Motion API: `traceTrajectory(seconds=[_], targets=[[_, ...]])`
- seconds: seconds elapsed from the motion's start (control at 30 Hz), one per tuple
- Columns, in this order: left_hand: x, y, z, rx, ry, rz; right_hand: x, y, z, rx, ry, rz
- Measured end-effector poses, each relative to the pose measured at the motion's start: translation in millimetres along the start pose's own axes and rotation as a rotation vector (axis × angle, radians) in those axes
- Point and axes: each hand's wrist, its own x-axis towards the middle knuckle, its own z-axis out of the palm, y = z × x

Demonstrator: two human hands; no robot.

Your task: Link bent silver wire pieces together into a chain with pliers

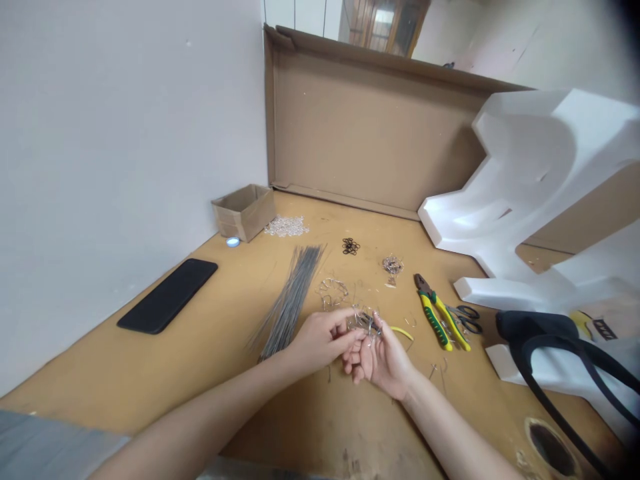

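Note:
My left hand and my right hand meet above the wooden workbench, both holding a small tangle of bent thin wire with something black in it. Left of my hands lies a long bundle of straight grey wires. Loose bent wire pieces sit just beyond my left hand. A short yellow piece lies by my right hand, near yellow-green handled pliers and black-handled scissors.
Further back are black rubber rings, a wire cluster, clear beads and a small cardboard box. A black phone lies left, against a white wall. White foam blocks and a black strapped bag stand right.

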Motion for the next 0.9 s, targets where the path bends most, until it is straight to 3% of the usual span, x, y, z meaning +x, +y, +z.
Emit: traceTrajectory(seconds=[0.2, 0.33, 0.43, 0.53, 0.63, 0.73, 0.9], targets=[[2, 3, 0.4, -0.414, -0.209, -0.125, 0, 0, -1, -0.027, -0.019, 0.047], [5, 3, -4.7, -0.490, -0.178, -0.137, 0, -3, 0, -0.101, 0.001, 0.114], [7, 1, -5.6, -0.484, -0.107, -0.158, 1, -4, -2, -0.251, 0.171, 0.065], [8, 0, -4.7, -0.429, -0.037, -0.163, -2, -7, -6, -0.602, 0.514, -0.149], [8, -2, -3.8, -0.394, 0.012, -0.185, -11, -10, -5, -1.061, 0.755, -0.534], [9, -3, -3.3, -0.380, 0.020, -0.198, -18, -9, 2, -1.292, 0.753, -0.773], [10, -6, -1.4, -0.353, -0.041, -0.218, -16, -3, 3, -1.508, 0.734, -0.830]])
